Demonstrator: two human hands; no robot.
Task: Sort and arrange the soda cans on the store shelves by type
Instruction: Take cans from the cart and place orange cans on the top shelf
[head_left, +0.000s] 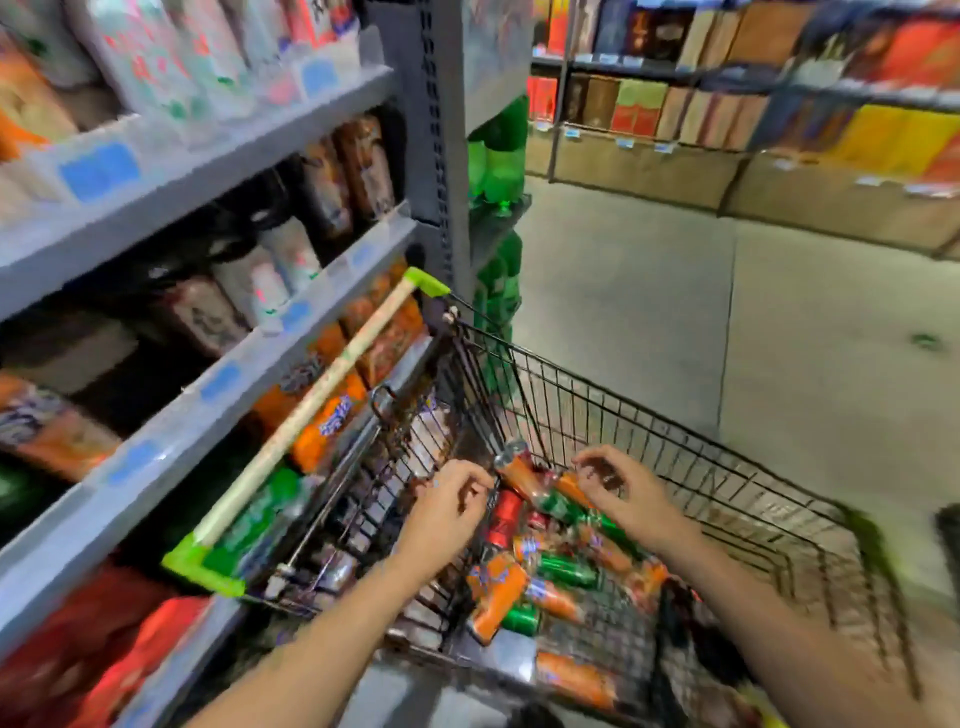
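Down in the lower middle of the frame, your two hands are reaching into the wire shopping cart (675, 452), where the soda cans (550, 561) are lying mixed in a pile. Your left hand (447, 506) is curling its fingers, but blur is hiding whether it is holding anything. Your right hand (618, 486) is curling over an orange can (571, 488); the grip is unclear. Another orange can (514, 470) is lying between both hands, its top pointing up-left, just beside your left fingers. Shelves (218, 395) are waiting at the left.
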